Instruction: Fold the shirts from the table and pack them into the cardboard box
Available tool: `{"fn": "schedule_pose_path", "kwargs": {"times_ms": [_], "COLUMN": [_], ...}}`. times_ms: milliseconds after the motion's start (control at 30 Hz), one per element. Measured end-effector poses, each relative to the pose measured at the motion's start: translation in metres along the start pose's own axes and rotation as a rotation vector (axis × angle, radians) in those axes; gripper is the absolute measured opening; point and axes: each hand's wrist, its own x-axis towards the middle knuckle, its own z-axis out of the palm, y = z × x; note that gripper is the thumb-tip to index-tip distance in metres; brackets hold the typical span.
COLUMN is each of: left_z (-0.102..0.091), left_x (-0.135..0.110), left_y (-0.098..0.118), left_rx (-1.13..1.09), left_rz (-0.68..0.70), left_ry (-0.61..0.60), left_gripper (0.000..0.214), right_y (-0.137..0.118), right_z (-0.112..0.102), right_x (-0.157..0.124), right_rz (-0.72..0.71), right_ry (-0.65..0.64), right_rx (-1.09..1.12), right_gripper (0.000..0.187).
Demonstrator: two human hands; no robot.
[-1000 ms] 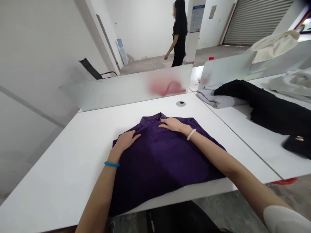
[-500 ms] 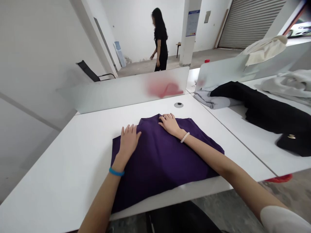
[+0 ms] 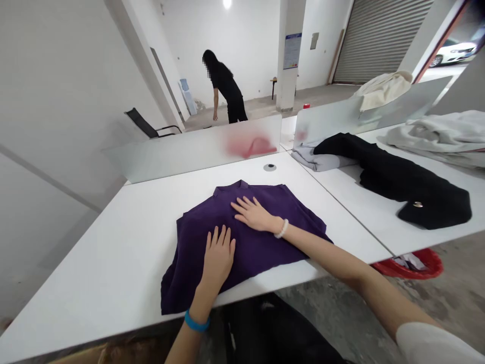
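A folded purple garment (image 3: 261, 237) lies on the white table (image 3: 113, 253) in front of me, its collar toward the far side. My left hand (image 3: 219, 254), with a blue band at the wrist, lies flat and open on the cloth's near middle. Just beyond it, my right hand (image 3: 253, 213), with a white bead bracelet, rests flat with fingers stretched out, pointing left across the upper part of the garment. Neither hand holds anything.
A frosted divider (image 3: 189, 149) lines the table's far edge. On the adjoining table to the right lie a black garment (image 3: 397, 182), a grey one (image 3: 318, 161) and a pale one (image 3: 439, 134). A red basin (image 3: 413, 263) sits on the floor. A person in black (image 3: 227, 93) bends over in the background beside a black chair (image 3: 146, 122).
Both hands slid back toward me over the purple cloth, the left from its left edge to the near middle. The person in the background walked left and bent down.
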Motion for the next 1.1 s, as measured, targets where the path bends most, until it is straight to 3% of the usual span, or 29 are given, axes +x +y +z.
{"fn": "schedule_pose_path", "kwargs": {"times_ms": [100, 233, 333, 433, 533, 633, 700, 767, 833, 900, 967, 1100], "left_z": [0.001, 0.008, 0.008, 0.008, 0.008, 0.003, -0.004, -0.01, -0.011, -0.007, 0.002, 0.024], "left_x": [-0.019, -0.031, -0.036, -0.052, -0.071, -0.075, -0.067, -0.053, -0.04, -0.031, -0.026, -0.028], "left_y": [0.026, 0.042, 0.018, -0.027, -0.064, -0.063, -0.036, 0.008, 0.06, 0.111, 0.151, 0.193], "left_rx": [-0.001, -0.015, -0.014, 0.024, 0.085, 0.141, 0.152, 0.104, -0.021, -0.14, -0.181, -0.116], "left_rz": [0.019, 0.042, -0.024, -0.145, -0.159, -0.246, -0.329, -0.286, -0.074, 0.172, 0.321, 0.38], "left_ry": [0.116, 0.098, 0.038, 0.013, 0.011, 0.044, 0.115, 0.188, 0.201, 0.136, 0.098, 0.104], "left_gripper": [0.048, 0.047, 0.049, 0.052, 0.052, 0.055, 0.055, 0.052, 0.046, 0.043, 0.046, 0.063], "right_y": [-0.027, -0.039, -0.016, 0.025, 0.063, 0.081, 0.083, 0.082, 0.08, 0.078, 0.075, 0.067], "right_z": [-0.004, 0.005, 0.004, -0.004, -0.009, -0.007, -0.003, 0.0, 0.002, 0.002, 0.002, 0.004], "right_x": [-0.049, -0.088, -0.101, -0.122, -0.15, -0.167, -0.169, -0.167, -0.166, -0.17, -0.18, -0.21], "right_rz": [-0.118, -0.095, -0.051, 0.052, 0.203, 0.305, 0.325, 0.327, 0.328, 0.324, 0.308, 0.287], "right_ry": [-0.012, -0.062, -0.053, -0.044, -0.033, -0.018, -0.004, 0.013, 0.02, 0.02, 0.03, 0.081], "right_rx": [0.07, 0.104, 0.049, -0.049, -0.135, -0.162, -0.16, -0.159, -0.159, -0.162, -0.159, -0.124], "right_gripper": [0.055, 0.055, 0.054, 0.055, 0.056, 0.054, 0.054, 0.054, 0.054, 0.054, 0.054, 0.051]}}
